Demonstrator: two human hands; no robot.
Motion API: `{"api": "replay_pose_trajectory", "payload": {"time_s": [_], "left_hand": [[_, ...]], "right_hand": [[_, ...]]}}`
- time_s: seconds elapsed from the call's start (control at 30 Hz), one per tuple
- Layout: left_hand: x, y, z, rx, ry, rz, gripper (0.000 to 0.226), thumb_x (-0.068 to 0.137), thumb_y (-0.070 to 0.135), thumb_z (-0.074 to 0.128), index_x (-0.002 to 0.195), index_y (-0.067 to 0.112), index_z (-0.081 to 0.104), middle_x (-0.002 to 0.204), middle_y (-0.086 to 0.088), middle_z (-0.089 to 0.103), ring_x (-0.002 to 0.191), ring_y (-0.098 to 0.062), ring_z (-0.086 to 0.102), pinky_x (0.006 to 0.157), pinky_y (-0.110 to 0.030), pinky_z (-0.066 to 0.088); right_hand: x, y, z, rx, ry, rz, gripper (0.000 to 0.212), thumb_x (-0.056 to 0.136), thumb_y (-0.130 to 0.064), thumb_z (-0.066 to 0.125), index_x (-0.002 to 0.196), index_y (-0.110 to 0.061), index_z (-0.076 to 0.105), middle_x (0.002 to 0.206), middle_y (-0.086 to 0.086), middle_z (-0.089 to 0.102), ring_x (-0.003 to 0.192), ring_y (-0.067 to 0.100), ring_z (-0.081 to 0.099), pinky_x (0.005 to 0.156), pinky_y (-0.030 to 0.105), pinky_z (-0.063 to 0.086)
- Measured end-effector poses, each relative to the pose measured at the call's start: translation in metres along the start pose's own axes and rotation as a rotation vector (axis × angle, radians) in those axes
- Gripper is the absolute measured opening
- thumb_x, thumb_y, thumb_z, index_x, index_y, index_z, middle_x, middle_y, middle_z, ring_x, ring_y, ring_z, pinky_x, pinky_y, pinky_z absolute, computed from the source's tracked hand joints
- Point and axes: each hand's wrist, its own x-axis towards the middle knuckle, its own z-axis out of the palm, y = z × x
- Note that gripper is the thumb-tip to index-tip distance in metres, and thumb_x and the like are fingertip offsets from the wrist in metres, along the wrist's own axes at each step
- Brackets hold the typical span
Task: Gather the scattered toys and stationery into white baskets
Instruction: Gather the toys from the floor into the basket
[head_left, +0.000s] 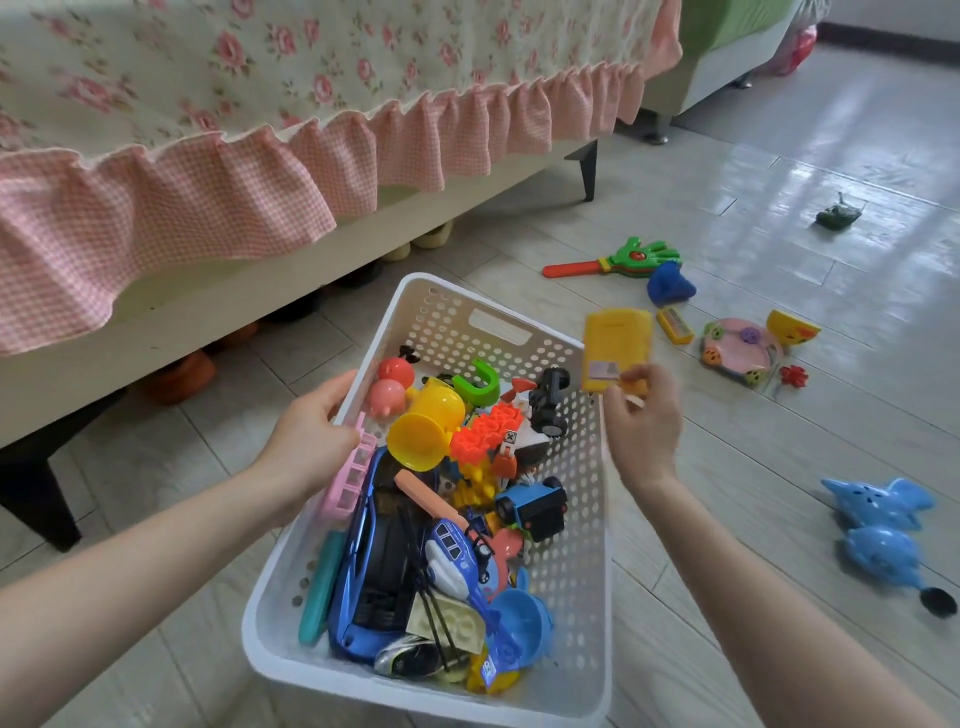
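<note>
Pale floor tiles (779, 467) ran out from under a bed (208, 197) with a flowered cover and a pink checked frill, and the white basket (592, 519) sat right in front of the person, already well filled with toys.

The left hand (311, 431) gripped the basket's left rim, fingers curled over the edge, steadying it. The right hand (641, 415) pinched a flat yellow card (615, 348) by its near end between thumb and fingertips. That card was the thing to watch. It hung over the basket's far right corner, partly across the rim, its long axis pointing away from the person. The open basket lay to the left of it and nearer the person, so the drop looked to need only a short carry inward past the right wall. There was room for it too, since the pile sat low at that far end and a bare patch of perforated wall showed.

Plenty more waited on the floor off to the right: a green clapper (634, 257), a blue toy (670, 285) just beside it, a small yellow block (674, 325), a pink plate (737, 353), and 2 blue elephant toys (883, 525) nearer the person. A green tank (839, 214) stood well apart, far out on the tiles. All of these lay on the right hand's side, with open floor around them and nothing in the way of a reach.
</note>
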Motion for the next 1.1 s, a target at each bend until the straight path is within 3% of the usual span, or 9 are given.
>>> {"api": "replay_pose_trajectory", "payload": {"time_s": [0.07, 0.2, 0.3, 0.37, 0.43, 0.53, 0.77, 0.97, 1.1], "left_hand": [[0.001, -0.001, 0.0, -0.004, 0.0, 0.004, 0.066, 0.086, -0.011, 0.043, 0.137, 0.029, 0.041, 0.108, 0.002, 0.051, 0.078, -0.004, 0.049, 0.055, -0.02, 0.039], [0.001, -0.001, 0.0, -0.011, -0.007, 0.005, 0.066, 0.085, -0.012, 0.043, 0.137, 0.029, 0.042, 0.107, 0.001, 0.053, 0.078, -0.008, 0.052, 0.055, -0.021, 0.04], [0.0, -0.002, -0.002, -0.012, -0.008, 0.006, 0.064, 0.086, -0.01, 0.045, 0.137, 0.029, 0.041, 0.101, 0.004, 0.054, 0.075, -0.005, 0.051, 0.052, -0.019, 0.037], [0.0, -0.004, -0.002, -0.016, -0.01, 0.007, 0.063, 0.087, -0.009, 0.046, 0.137, 0.029, 0.041, 0.102, 0.003, 0.055, 0.074, -0.005, 0.051, 0.052, -0.019, 0.037], [0.001, -0.005, -0.002, -0.025, -0.008, 0.019, 0.063, 0.086, -0.01, 0.046, 0.136, 0.026, 0.043, 0.108, 0.0, 0.054, 0.074, -0.004, 0.049, 0.053, -0.019, 0.036], [0.002, -0.005, -0.003, -0.043, 0.003, 0.028, 0.063, 0.083, -0.012, 0.047, 0.134, 0.025, 0.047, 0.11, -0.003, 0.055, 0.073, -0.005, 0.049, 0.053, -0.021, 0.035], [-0.013, 0.008, 0.037, -0.063, -0.18, 0.065, 0.064, 0.083, -0.011, 0.05, 0.135, 0.027, 0.044, 0.08, 0.011, 0.052, 0.066, -0.011, 0.051, 0.049, -0.023, 0.037], [-0.021, 0.012, 0.113, -0.073, -0.417, 0.138, 0.06, 0.084, -0.01, 0.048, 0.136, 0.019, 0.045, 0.112, -0.013, 0.061, 0.062, -0.013, 0.051, 0.046, -0.02, 0.04], [-0.02, 0.002, 0.133, -0.041, -0.405, 0.171, 0.059, 0.082, -0.012, 0.044, 0.132, 0.019, 0.048, 0.11, -0.01, 0.061, 0.07, -0.017, 0.054, 0.053, -0.025, 0.041]], "right_hand": [[-0.008, -0.023, 0.011, -0.033, -0.151, -0.135, 0.011, 0.087, -0.006, 0.054, 0.088, -0.015, 0.047, 0.1, 0.0, 0.046, 0.091, 0.015, 0.046, 0.07, 0.012, 0.041], [-0.018, -0.038, 0.032, -0.073, -0.327, -0.26, 0.017, 0.09, -0.013, 0.053, 0.106, -0.013, 0.058, 0.115, -0.004, 0.052, 0.119, 0.016, 0.042, 0.095, 0.017, 0.035], [-0.019, -0.026, 0.023, -0.076, -0.167, -0.051, 0.03, 0.092, -0.013, 0.05, 0.122, -0.012, 0.054, 0.129, 0.003, 0.05, 0.124, 0.015, 0.043, 0.089, 0.0, 0.026], [-0.024, -0.009, 0.013, -0.068, -0.094, 0.146, 0.036, 0.092, -0.014, 0.052, 0.127, -0.011, 0.049, 0.124, 0.004, 0.054, 0.109, 0.014, 0.053, 0.088, 0.016, 0.038], [-0.033, 0.006, 0.008, -0.049, -0.196, 0.356, 0.041, 0.09, -0.015, 0.054, 0.13, -0.011, 0.044, 0.113, 0.003, 0.057, 0.091, 0.012, 0.058, 0.082, 0.029, 0.049], [-0.043, 0.017, 0.008, 0.057, -0.315, 0.563, 0.031, 0.089, -0.007, 0.051, 0.119, -0.012, 0.052, 0.11, 0.008, 0.064, 0.094, 0.024, 0.065, 0.085, 0.046, 0.054], [-0.066, 0.036, -0.057, 0.029, -0.17, 0.62, 0.018, 0.087, -0.004, 0.051, 0.097, -0.019, 0.056, 0.102, 0.01, 0.067, 0.092, 0.029, 0.066, 0.083, 0.05, 0.054], [-0.087, 0.058, -0.148, 0.02, -0.025, 0.702, 0.016, 0.089, -0.005, 0.05, 0.092, -0.018, 0.058, 0.099, 0.011, 0.066, 0.091, 0.03, 0.066, 0.083, 0.051, 0.054], [-0.099, 0.064, -0.188, 0.102, 0.003, 0.707, 0.017, 0.093, -0.014, 0.049, 0.108, -0.014, 0.058, 0.101, 0.008, 0.065, 0.093, 0.023, 0.063, 0.084, 0.039, 0.053]]}}
